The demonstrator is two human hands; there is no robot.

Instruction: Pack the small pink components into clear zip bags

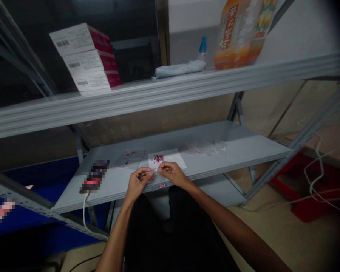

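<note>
My left hand (140, 180) and my right hand (171, 173) are close together at the shelf's front edge. Both have their fingers pinched on the top edge of a small clear zip bag (157, 184), where a thin pink line runs between them. Small pink pieces (162, 185) show low in the bag, which hangs over the edge. Just beyond my hands, a white sheet (175, 158) carries a heap of small pink and dark pieces (158, 158). To its left lies a larger clear bag (136, 160) with some similar pieces in it.
Several clear bags (205, 147) lie right of the sheet on the lower shelf (238, 143). A phone (95, 176) with a white cable sits at the left. The upper shelf (164, 92) holds boxes (87, 58), a folded cloth (180, 69), a blue-capped bottle (203, 51) and an orange package (240, 36).
</note>
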